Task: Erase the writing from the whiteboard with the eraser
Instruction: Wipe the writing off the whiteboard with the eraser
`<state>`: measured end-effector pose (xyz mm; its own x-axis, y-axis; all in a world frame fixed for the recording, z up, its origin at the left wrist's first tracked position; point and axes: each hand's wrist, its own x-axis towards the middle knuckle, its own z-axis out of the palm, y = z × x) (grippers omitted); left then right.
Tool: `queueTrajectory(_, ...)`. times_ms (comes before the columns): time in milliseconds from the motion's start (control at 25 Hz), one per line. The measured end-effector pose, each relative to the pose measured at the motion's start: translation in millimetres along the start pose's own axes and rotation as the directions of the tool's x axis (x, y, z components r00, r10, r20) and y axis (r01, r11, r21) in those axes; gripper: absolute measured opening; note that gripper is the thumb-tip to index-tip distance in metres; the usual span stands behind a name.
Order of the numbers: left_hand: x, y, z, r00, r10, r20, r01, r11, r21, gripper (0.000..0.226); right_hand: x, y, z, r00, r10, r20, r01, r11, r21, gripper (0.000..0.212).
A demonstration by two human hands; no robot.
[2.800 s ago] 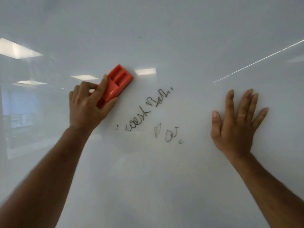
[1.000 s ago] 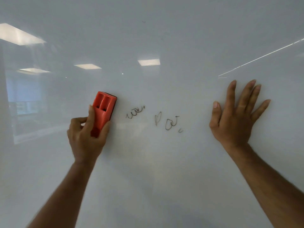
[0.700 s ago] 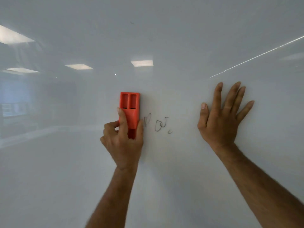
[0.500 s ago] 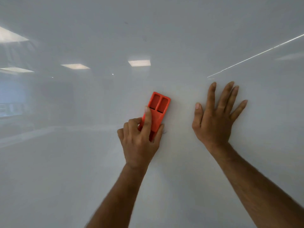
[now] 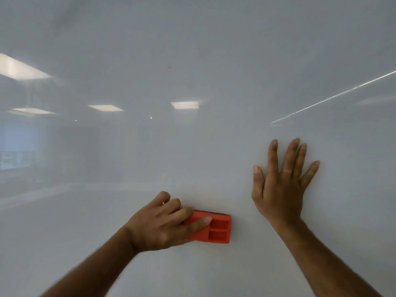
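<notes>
Head view: left hand (image 5: 158, 226) fingers grip the orange plastic block eraser (image 5: 214, 229), long axis horizontal, on the glossy white whiteboard (image 5: 192, 61); right hand (image 5: 280, 185), splayed flat, lies up-right.

Glossy whiteboard (image 5: 192, 50), matt plastic eraser (image 5: 218, 230)

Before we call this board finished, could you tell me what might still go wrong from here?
1. A small dark speck sits high on the whiteboard, well above the eraser; it could be missed if it is ink.
2. The right hand lies flat on the board, so it may leave smudges, and any mark under it cannot be seen.
3. The left hand grips only one end of the eraser, so pressure may be uneven.
</notes>
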<state>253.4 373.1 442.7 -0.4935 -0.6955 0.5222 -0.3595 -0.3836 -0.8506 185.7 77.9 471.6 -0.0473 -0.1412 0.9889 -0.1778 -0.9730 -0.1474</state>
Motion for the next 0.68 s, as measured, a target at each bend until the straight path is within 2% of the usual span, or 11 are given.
queueTrajectory(80,5.1,-16.9,-3.0,1.0,0.029,-0.004,-0.029,1.0,0.0,0.049,0.4,-0.9,-0.3,1.0,0.002,-0.004,-0.002,1.0,0.002,0.069)
queueTrajectory(240,18.0,-52.3,-7.8,1.0,-0.019,0.006,0.019,0.998,0.065,0.046,-0.1,-2.4,-0.5,1.0,0.004,-0.019,-0.005,1.0,-0.009,0.069)
queueTrajectory(360,33.8,-99.1,-12.4,0.978,-0.203,-0.049,0.208,0.968,0.143,0.047,0.4,-1.8,0.2,1.0,0.008,-0.022,-0.009,1.0,-0.025,0.069)
queueTrajectory(440,39.8,-137.8,-16.1,0.901,-0.411,-0.136,0.432,0.877,0.212,0.049,0.2,-2.0,0.5,1.0,0.008,-0.021,-0.008,1.0,-0.019,0.069)
queueTrajectory(480,40.5,-156.2,-18.8,0.829,-0.527,-0.185,0.558,0.796,0.233,0.051,0.1,-1.7,0.9,1.0,0.005,-0.02,-0.006,1.0,-0.018,0.069)
queueTrajectory(520,41.0,-172.1,-23.6,0.721,-0.651,-0.237,0.693,0.684,0.229,0.055,-0.3,-1.4,0.8,1.0,0.005,-0.02,-0.006,1.0,-0.018,0.069)
queueTrajectory(600,39.7,-202.2,-29.6,0.404,-0.858,-0.318,0.915,0.376,0.148,0.063,0.5,-1.4,-0.2,1.0,0.011,-0.022,-0.011,1.0,-0.018,0.069)
queueTrajectory(640,38.7,-217.0,-29.0,0.236,-0.914,-0.33,0.972,0.215,0.098,0.067,0.5,-2.4,-0.5,1.0,0.015,-0.02,-0.016,1.0,-0.02,0.069)
queueTrajectory(680,41.1,-228.6,-26.9,0.101,-0.938,-0.33,0.995,0.089,0.051,0.072,0.3,-3.1,-0.8,1.0,0.019,-0.018,-0.02,1.0,-0.024,0.069)
